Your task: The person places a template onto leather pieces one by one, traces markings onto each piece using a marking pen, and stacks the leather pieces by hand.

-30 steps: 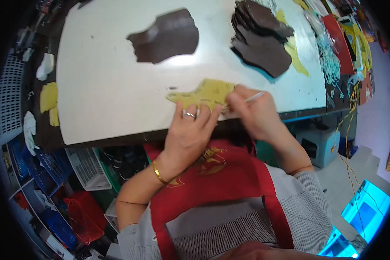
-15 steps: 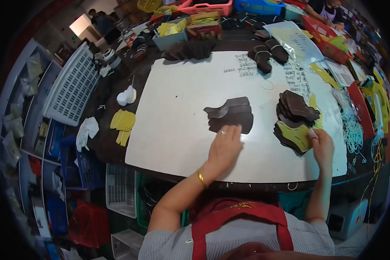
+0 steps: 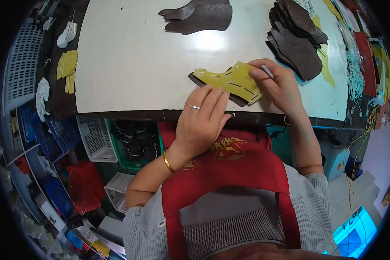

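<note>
Near the front edge of the white board lies a yellow template (image 3: 226, 81) with dark slots, on top of a dark brown leather piece (image 3: 238, 100) that shows along its lower and left edges. My left hand (image 3: 199, 119), wearing a ring, rests flat fingers on the template's lower side. At the template's right end, my right hand (image 3: 281, 86) has its thumb and fingers on the corner and holds a slim silver-grey pen (image 3: 268, 71). Beyond them are two overlapping brown leather pieces (image 3: 203, 18). A stack of brown leather pieces (image 3: 298, 54) sits at the right.
The white board (image 3: 130, 56) covers the tabletop. Yellow pieces (image 3: 67, 65) and a white glove (image 3: 43, 96) lie at its left. Tangled pale-green cords (image 3: 354, 65) hang at the right. Below the table edge stand crates (image 3: 93, 136) and a red basket (image 3: 86, 186).
The view has tipped downward. The yellow template has come off the right-hand stack to the board's front edge, over a leather piece. My left hand has moved from the middle pieces onto it.
</note>
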Demonstrator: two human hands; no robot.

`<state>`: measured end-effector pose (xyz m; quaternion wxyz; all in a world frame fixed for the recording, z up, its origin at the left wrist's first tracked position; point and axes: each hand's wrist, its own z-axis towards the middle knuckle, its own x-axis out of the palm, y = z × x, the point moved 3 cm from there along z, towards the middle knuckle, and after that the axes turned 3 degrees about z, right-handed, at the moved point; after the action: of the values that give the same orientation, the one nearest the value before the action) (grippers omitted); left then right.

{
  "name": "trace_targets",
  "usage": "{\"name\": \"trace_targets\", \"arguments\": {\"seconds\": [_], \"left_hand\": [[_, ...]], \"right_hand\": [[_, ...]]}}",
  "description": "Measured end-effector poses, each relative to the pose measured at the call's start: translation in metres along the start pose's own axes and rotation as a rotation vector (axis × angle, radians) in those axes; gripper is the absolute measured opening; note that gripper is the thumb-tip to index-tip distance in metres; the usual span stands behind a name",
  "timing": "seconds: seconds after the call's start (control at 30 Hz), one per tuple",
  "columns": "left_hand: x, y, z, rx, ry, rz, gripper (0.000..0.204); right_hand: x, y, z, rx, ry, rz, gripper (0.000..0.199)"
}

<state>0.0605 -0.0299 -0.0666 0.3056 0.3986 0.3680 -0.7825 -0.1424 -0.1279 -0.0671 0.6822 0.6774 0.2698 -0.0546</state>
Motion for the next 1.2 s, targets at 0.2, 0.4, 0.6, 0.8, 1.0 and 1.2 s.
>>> {"name": "trace_targets", "arguments": {"seconds": [0.2,0.4,0.6,0.8,1.0,1.2], "left_hand": [[0.005,-0.001,-0.01,-0.118,0.059,0.011,0.057],[0.009,0.008,-0.005,-0.092,0.027,0.014,0.046],[0.001,0.026,0.011,0.055,-0.009,0.12,0.035],[-0.002,0.023,0.016,0.119,0.122,0.189,0.041],[-0.001,0.011,0.017,0.139,0.128,0.164,0.038],[0.009,-0.002,0.005,0.086,0.119,0.142,0.046]], "right_hand": [[0.019,0.001,-0.011,-0.058,0.019,-0.244,0.022],[0.021,0.006,-0.014,-0.119,-0.055,-0.381,0.021],[-0.007,-0.012,-0.008,0.069,-0.027,-0.074,0.024],[0.002,0.007,-0.024,-0.111,-0.108,-0.344,0.015],[-0.002,0.007,-0.015,-0.187,-0.086,-0.44,0.017],[-0.024,0.033,0.003,-0.377,-0.222,-0.474,0.016]]}}
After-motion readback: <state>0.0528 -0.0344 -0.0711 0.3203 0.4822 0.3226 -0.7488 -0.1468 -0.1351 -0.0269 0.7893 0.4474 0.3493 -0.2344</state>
